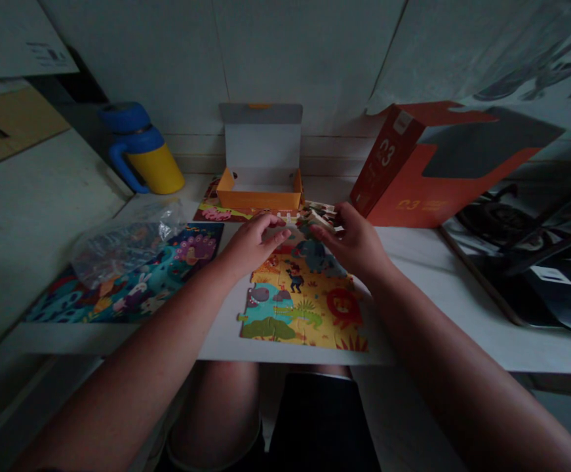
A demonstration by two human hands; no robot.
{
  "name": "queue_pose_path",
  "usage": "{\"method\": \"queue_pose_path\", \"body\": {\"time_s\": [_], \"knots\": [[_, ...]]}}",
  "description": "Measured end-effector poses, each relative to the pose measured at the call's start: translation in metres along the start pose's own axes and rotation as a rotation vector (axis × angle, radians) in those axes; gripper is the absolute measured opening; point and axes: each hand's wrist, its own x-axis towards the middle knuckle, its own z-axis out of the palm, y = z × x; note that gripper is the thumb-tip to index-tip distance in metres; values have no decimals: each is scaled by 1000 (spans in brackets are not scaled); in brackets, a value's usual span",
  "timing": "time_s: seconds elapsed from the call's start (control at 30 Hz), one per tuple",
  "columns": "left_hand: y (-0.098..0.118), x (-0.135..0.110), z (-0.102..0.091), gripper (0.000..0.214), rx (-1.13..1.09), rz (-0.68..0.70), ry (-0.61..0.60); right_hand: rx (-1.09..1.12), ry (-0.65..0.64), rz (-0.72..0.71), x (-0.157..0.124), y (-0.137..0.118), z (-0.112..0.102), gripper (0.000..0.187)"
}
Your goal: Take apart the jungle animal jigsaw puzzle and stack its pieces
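A partly joined jigsaw puzzle (309, 314) with a lion, a crocodile and an elephant lies on the white table before me. My left hand (254, 244) hovers over its upper left edge, thumb and forefinger apart, with nothing visible between them. My right hand (356, 239) is closed on several loose puzzle pieces (322, 216) at the upper right of the puzzle. Behind both hands an orange box (260, 198) stands with its lid raised. It rests on a picture sheet (214, 213), which it partly covers. My fingers hide some of the puzzle's top rows.
On the left, a crumpled clear plastic bag (122, 246) lies over a blue animal picture (155, 298). A blue and yellow jug (150, 157) stands behind it. To the right are a large red box (408, 170) and a dark object on a board (535, 282).
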Motion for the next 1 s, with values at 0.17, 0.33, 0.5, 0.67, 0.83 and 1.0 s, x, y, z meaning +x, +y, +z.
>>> {"method": "queue_pose_path", "body": {"time_s": [0.17,0.33,0.5,0.67,0.83,1.0], "knots": [[-9,-1,6,42,364,67,-100,-18,75,80,4,11,-9,44],[-13,4,11,52,409,63,-117,-168,57,66,4,6,-8,33],[-16,11,14,57,350,14,-117,-327,-58,115,5,3,-2,28],[-13,10,16,56,267,-52,-46,-342,-65,124,6,5,0,25],[-6,7,16,48,144,-76,-33,-337,-60,133,6,6,0,26],[-5,8,15,53,59,-57,-41,-325,-11,119,5,4,0,28]]}}
